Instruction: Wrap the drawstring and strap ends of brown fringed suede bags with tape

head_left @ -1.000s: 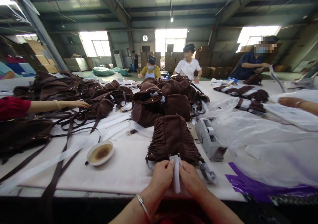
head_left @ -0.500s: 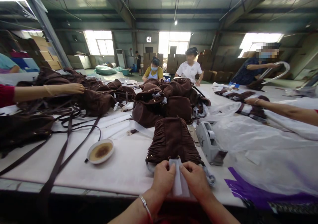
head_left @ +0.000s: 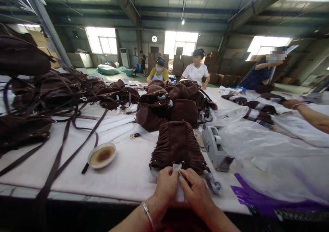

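The left hand [head_left: 166, 184] and right hand [head_left: 195, 188] have fingers clamped on a white strip [head_left: 180, 195] at the fringed brown bag's [head_left: 180, 141] near end.

Left grip [head_left: 166, 184]: bare-fingered. Just behind it, on the wrist, a slim, shiny silver-toned bracelet [head_left: 145, 209], red section toward the inner side. Right grip [head_left: 196, 191]: bare, forearm [head_left: 218, 218] sleeveless behind it. Dark red clothing [head_left: 169, 229] behind both, shadowed.
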Demonstrator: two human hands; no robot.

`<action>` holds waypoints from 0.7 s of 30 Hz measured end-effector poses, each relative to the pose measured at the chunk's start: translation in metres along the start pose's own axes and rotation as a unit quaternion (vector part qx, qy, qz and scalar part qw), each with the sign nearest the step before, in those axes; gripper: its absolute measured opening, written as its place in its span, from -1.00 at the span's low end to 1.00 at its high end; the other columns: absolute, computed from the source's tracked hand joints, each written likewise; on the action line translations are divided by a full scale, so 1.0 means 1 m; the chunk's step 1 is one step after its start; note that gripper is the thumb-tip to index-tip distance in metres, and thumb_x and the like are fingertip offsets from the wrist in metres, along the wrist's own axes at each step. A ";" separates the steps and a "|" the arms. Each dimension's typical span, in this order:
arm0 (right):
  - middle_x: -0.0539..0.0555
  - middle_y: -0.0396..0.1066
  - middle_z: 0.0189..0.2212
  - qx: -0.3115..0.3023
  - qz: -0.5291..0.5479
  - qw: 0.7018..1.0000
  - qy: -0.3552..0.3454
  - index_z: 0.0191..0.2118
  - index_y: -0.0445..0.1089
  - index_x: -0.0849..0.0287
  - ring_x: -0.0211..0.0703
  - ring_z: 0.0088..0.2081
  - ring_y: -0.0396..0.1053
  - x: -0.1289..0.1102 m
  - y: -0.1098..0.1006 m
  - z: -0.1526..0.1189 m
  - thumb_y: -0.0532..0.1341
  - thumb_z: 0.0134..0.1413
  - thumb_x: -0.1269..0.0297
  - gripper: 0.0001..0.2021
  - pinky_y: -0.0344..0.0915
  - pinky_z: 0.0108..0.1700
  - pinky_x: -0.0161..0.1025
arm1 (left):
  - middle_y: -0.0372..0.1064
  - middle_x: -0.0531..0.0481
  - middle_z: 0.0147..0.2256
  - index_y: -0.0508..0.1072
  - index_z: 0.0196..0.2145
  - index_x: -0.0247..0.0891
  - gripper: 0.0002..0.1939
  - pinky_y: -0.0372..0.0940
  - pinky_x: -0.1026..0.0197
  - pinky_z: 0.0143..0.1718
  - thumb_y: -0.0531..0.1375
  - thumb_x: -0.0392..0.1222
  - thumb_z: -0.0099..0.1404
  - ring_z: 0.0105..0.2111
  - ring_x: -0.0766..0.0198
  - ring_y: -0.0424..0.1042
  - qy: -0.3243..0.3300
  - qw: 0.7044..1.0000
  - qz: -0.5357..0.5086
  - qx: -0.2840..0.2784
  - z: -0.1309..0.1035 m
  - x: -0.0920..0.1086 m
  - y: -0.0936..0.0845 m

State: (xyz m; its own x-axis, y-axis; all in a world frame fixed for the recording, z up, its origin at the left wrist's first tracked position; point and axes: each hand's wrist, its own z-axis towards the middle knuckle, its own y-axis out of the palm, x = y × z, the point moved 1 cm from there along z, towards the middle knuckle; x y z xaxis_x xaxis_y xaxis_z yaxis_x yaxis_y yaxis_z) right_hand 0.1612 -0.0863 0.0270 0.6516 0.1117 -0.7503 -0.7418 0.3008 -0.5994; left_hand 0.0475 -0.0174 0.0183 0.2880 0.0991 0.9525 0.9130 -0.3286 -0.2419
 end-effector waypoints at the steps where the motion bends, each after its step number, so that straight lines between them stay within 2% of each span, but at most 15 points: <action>1: 0.14 0.42 -0.23 -0.012 -0.012 1.000 -0.010 -0.06 0.44 0.13 -0.06 -0.16 0.40 -0.001 0.000 -0.003 0.06 0.26 0.28 -0.74 0.33 -0.08 -0.19 | 0.51 -0.09 -0.40 0.55 -0.38 -0.33 -0.73 0.25 0.24 -0.32 0.11 -0.12 0.24 -0.35 0.17 0.43 -0.009 0.999 -0.033 -0.009 -0.001 -0.001 0.001; 5: 0.17 0.36 -0.21 -0.049 -0.100 0.994 -0.013 -0.02 0.41 0.17 -0.05 -0.22 0.39 -0.012 0.003 -0.010 0.08 0.22 0.32 -0.73 0.36 -0.14 -0.15 | 0.46 -0.05 -0.45 0.51 -0.38 -0.36 -0.74 0.27 0.26 -0.39 0.18 -0.08 0.18 -0.42 0.22 0.40 -0.063 0.985 -0.158 -0.033 -0.004 -0.004 0.010; 8: 0.21 0.36 -0.20 -0.068 -0.163 0.984 -0.025 -0.05 0.42 0.19 0.01 -0.22 0.37 -0.023 0.001 -0.011 0.12 0.17 0.35 -0.74 0.38 -0.15 -0.08 | 0.39 0.02 -0.53 0.48 -0.44 -0.35 -0.75 0.23 0.28 -0.48 0.28 -0.06 0.08 -0.50 0.28 0.35 -0.113 0.972 -0.203 -0.028 -0.004 -0.007 0.015; 11: 0.22 0.38 -0.12 -0.103 -0.136 0.984 -0.057 0.06 0.39 0.14 0.04 -0.13 0.37 -0.031 -0.007 -0.015 0.16 0.10 0.39 -0.62 0.37 -0.06 -0.05 | 0.38 0.03 -0.55 0.45 -0.46 -0.34 -0.71 0.23 0.29 -0.50 0.31 -0.02 0.06 -0.53 0.30 0.34 -0.121 0.969 -0.215 -0.013 -0.001 -0.010 0.014; 14: 0.20 0.32 0.09 -0.139 -0.070 0.983 -0.093 0.18 0.32 0.05 0.04 0.07 0.32 -0.027 -0.023 -0.024 0.21 0.06 0.39 -0.48 0.31 0.11 -0.09 | 0.41 -0.01 -0.52 0.45 -0.44 -0.34 -0.66 0.27 0.28 -0.49 0.29 0.05 0.09 -0.51 0.28 0.38 -0.093 0.974 -0.206 -0.019 0.000 -0.011 0.011; 16: 0.18 0.33 0.13 -0.091 -0.057 0.990 -0.090 0.14 0.38 0.03 0.04 0.12 0.31 -0.015 -0.041 -0.026 0.20 0.09 0.36 -0.55 0.28 0.15 -0.10 | 0.44 -0.05 -0.50 0.45 -0.42 -0.34 -0.62 0.29 0.28 -0.51 0.28 0.10 0.11 -0.51 0.27 0.40 -0.088 0.975 -0.202 -0.029 0.000 -0.011 0.009; 19: 0.20 0.47 -0.03 0.085 -0.064 0.994 -0.011 -0.04 0.51 0.10 0.05 0.01 0.39 0.015 -0.085 -0.013 0.19 0.13 0.26 -0.71 0.29 0.10 -0.07 | 0.45 -0.07 -0.47 0.43 -0.38 -0.33 -0.58 0.29 0.29 -0.57 0.29 0.14 0.11 -0.55 0.29 0.41 -0.110 0.973 -0.201 -0.041 -0.001 -0.012 0.007; 21: 0.19 0.51 -0.13 0.196 -0.072 0.976 0.064 -0.15 0.54 0.13 0.06 -0.09 0.43 0.038 -0.124 0.004 0.19 0.08 0.19 -0.73 0.31 0.02 -0.06 | 0.45 -0.07 -0.47 0.42 -0.36 -0.33 -0.58 0.28 0.30 -0.58 0.29 0.14 0.12 -0.57 0.30 0.40 -0.114 0.974 -0.191 -0.047 0.000 -0.013 0.007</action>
State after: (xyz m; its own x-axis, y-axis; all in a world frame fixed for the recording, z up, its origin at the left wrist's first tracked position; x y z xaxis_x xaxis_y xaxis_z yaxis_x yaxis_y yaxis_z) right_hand 0.2788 -0.1152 0.0735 0.7007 -0.0708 -0.7100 -0.5094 0.6470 -0.5673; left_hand 0.0497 -0.0212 0.0044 -0.0012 0.4335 0.9011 0.9386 -0.3105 0.1506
